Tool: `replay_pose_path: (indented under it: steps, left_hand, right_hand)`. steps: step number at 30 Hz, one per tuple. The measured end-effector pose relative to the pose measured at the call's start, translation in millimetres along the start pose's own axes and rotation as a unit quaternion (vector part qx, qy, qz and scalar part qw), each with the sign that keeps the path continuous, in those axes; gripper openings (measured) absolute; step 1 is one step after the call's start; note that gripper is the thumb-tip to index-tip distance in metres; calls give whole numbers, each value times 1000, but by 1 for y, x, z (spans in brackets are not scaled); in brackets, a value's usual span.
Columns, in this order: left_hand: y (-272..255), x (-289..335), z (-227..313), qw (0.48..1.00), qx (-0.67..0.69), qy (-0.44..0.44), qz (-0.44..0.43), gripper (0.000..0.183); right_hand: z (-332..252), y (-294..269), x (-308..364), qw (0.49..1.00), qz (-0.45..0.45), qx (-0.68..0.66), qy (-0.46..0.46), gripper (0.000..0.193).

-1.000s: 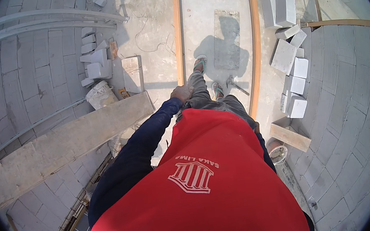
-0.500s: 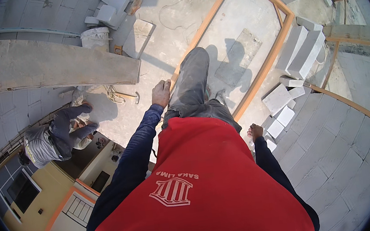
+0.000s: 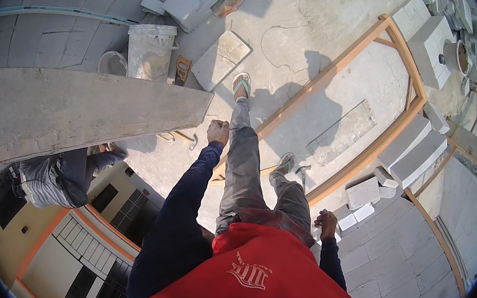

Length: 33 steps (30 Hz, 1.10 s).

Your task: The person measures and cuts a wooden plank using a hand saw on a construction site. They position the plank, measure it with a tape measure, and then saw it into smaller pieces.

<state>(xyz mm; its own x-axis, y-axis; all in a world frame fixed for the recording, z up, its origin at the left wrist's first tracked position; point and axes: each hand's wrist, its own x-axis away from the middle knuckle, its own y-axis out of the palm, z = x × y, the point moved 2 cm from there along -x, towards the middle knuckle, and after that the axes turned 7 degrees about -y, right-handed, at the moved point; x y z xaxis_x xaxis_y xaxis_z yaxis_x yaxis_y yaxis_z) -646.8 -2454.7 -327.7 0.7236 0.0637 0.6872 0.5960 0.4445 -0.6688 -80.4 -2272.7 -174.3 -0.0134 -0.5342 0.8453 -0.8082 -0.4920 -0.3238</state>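
Note:
My left hand (image 3: 218, 132) is closed with nothing visible in it, held beside my left leg near the long side of an orange-brown wooden frame (image 3: 317, 83). My right hand (image 3: 326, 224) hangs at my right side by some white blocks (image 3: 364, 212); its fingers are loosely bent, slightly apart, and hold nothing I can see. One sandalled foot (image 3: 241, 86) stands on the concrete outside the frame, the other (image 3: 284, 164) inside it. By that inner foot is a hammer (image 3: 303, 174). Another hammer (image 3: 188, 138) lies left of my left hand.
A broad concrete beam (image 3: 78, 106) juts in from the left, with a crouching person (image 3: 54, 177) partly under it. Beyond stand a white bucket (image 3: 150, 52), a handsaw (image 3: 182, 71) and a pale slab (image 3: 220, 60). Grey blocks (image 3: 415, 154) line the frame's right side.
I have stepped left and forward, one foot now outside the frame. My left hand has come away from the frame's edge. The view has shifted, and the person at left is more covered by the beam.

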Motion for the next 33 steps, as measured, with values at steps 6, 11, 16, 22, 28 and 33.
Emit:
replay_pose_path:
  steps: [6,11,16,22,28,33]
  left_hand:
    - [25,-279,24,993,-2,-74,91,38]
    - [52,-489,-5,985,-121,-61,103,50]
    - [87,-591,-33,985,-125,-61,101,42]
    - [98,-597,-29,961,-52,-226,148,32]
    - [79,-580,-25,977,-12,-175,125,25]
    - [78,-529,49,953,-154,-29,261,46]
  right_hand:
    - [-67,128,0,964,-133,228,32,32]
    - [-94,194,-55,954,-65,150,252,34]
    - [-115,244,-107,926,-183,296,147,23]
    - [-140,267,-143,930,-145,249,227,24]
    - [-203,280,-168,960,-62,160,220,33]
    - [-255,298,-163,963,-56,185,189,34]
